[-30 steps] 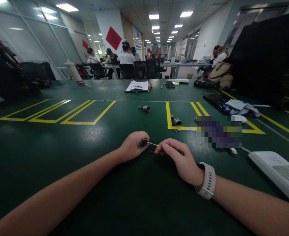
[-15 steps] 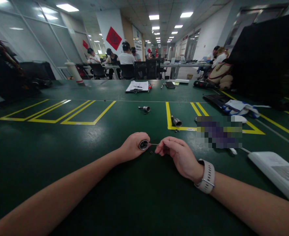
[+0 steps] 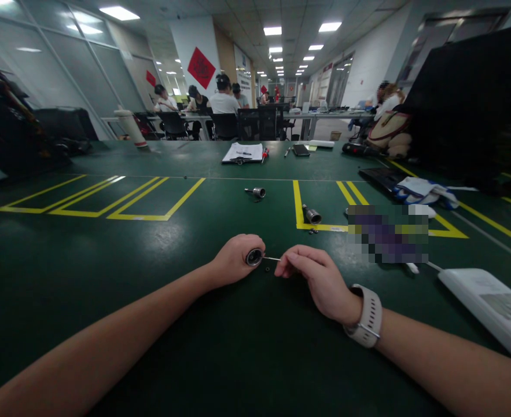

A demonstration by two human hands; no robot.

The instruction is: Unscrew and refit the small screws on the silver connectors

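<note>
My left hand (image 3: pixel 236 260) is wrapped round a metal socket-like piece (image 3: pixel 254 257), its round open mouth facing me. The rest of that piece is hidden in my fist. My right hand (image 3: pixel 309 275) pinches a thin metal rod (image 3: pixel 272 259), which points left to the right edge of the mouth. I cannot tell whether the tip touches it. A small dark ring or nut (image 3: pixel 267 269) lies on the green table (image 3: pixel 255 359) just below the rod. Further off lie two similar metal pieces, one socket piece (image 3: pixel 312 215) on the right and another socket piece (image 3: pixel 258 192) nearer the middle.
Several small dark parts (image 3: pixel 313 231) lie by the right socket piece. Yellow tape (image 3: pixel 300 208) marks areas on the table. A clipboard with paper (image 3: pixel 243 152) and a phone (image 3: pixel 301 150) are at the back. To the right are a white device (image 3: pixel 489 307) and a cloth (image 3: pixel 426 191).
The rod's tip has shifted from over the socket piece's mouth to its right edge. My right hand has moved slightly down. My left hand has barely moved.
</note>
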